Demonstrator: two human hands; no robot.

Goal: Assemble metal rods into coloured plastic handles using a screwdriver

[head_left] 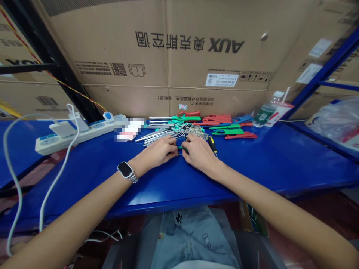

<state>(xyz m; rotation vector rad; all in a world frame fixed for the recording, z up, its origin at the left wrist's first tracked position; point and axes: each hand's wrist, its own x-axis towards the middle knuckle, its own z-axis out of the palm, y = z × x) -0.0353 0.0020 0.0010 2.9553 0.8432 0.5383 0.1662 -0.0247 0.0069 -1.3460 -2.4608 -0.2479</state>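
My left hand (pixel 164 150), with a watch (pixel 125 170) on its wrist, is closed at the front of a pile of metal rods (pixel 159 135) with green parts. Facing it, my right hand (pixel 198 152) is closed too, its fingertips on a small green piece (pixel 184 148) between the hands. What the left fingers pinch is too small to make out. A black and yellow screwdriver (pixel 212 145) lies just right of my right hand. Behind it are red plastic casings (pixel 217 119) and green ones (pixel 228 131).
On the blue table (pixel 117 190), a white power strip (pixel 78 136) with cables lies left. A bottle (pixel 263 112) and a cup with a straw (pixel 279 114) stand back right. A large cardboard box (pixel 179 56) rises behind the table.
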